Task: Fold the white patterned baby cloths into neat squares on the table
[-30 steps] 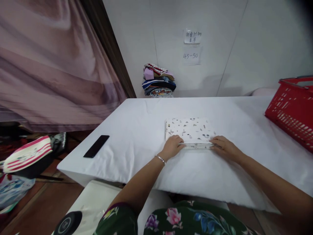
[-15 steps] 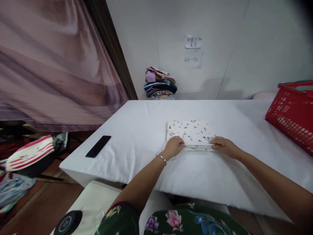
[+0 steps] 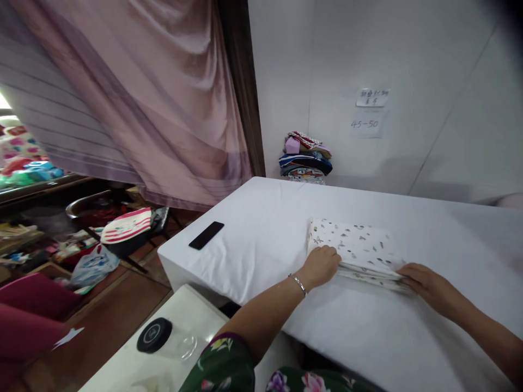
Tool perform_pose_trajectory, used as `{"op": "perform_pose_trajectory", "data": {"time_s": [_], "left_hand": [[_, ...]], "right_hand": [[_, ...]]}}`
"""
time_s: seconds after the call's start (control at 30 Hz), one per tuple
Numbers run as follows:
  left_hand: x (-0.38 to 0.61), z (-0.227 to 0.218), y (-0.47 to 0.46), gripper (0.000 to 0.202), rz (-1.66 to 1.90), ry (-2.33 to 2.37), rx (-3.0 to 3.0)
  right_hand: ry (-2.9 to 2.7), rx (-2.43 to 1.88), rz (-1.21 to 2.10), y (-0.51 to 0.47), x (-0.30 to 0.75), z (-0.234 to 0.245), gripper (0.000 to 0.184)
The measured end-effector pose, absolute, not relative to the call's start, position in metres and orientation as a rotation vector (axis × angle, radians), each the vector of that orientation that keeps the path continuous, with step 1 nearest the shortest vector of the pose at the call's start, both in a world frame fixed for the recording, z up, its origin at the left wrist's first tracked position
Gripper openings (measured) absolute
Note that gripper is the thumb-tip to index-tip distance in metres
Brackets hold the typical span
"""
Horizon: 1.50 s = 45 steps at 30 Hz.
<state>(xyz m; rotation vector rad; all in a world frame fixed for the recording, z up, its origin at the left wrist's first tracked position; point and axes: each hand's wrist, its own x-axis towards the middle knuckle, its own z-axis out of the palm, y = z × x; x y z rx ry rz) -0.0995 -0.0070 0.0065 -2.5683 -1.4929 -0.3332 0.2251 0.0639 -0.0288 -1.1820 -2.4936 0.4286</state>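
A folded white cloth (image 3: pixel 359 245) with a small scattered print lies flat on the white-covered table (image 3: pixel 261 239). Its layered folds show along the near edge. My left hand (image 3: pixel 321 267), with a silver bracelet at the wrist, grips the near left corner, its fingers curled over the fold. At the near right corner, my right hand (image 3: pixel 425 286) pinches the layers between thumb and fingers. Part of the cloth's near edge is hidden behind both hands.
A black phone (image 3: pixel 206 235) lies on the table's left side. Behind the table stands a stack of folded fabrics (image 3: pixel 306 158) against the wall. A lidded jar (image 3: pixel 154 335) is on a white surface below left. A chair (image 3: pixel 126 228) and a pink curtain (image 3: pixel 183 109) are at left.
My view has turned left, so the red basket is out of sight and more floor shows. Both hands still hold the cloth's near edge, its layers looking slightly lifted on the right.
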Motion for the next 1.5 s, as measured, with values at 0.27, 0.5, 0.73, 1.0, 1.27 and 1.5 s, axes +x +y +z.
{"op": "perform_pose_trajectory", "data": {"time_s": [0.27,0.5,0.73,1.0,1.27,1.5], "left_hand": [[-0.101,-0.008,-0.015,0.010,-0.365,-1.473,-2.563],[-0.125,-0.007,-0.041,0.012,-0.543,-1.748,-2.445],[-0.159,-0.013,-0.053,0.016,-1.169,-2.406,-2.177],[-0.145,-0.014,-0.051,0.027,-1.212,-2.715,-2.072],[-0.139,-0.017,-0.048,0.021,-1.093,-2.632,-2.069],[-0.139,-0.019,-0.049,0.016,-1.055,-2.631,-2.075]], "right_hand": [[-2.490,-1.240,0.310,0.052,0.233,-0.051,0.038],[-2.368,-1.287,0.316,0.046,0.234,-0.051,0.039],[-2.388,-1.274,0.397,0.043,0.205,-0.020,0.038],[-2.516,-0.878,0.450,0.039,0.082,-0.005,0.031],[-2.609,-0.798,0.431,0.040,0.015,-0.006,0.026],[-2.548,-0.806,0.520,0.040,0.023,-0.005,0.030]]}}
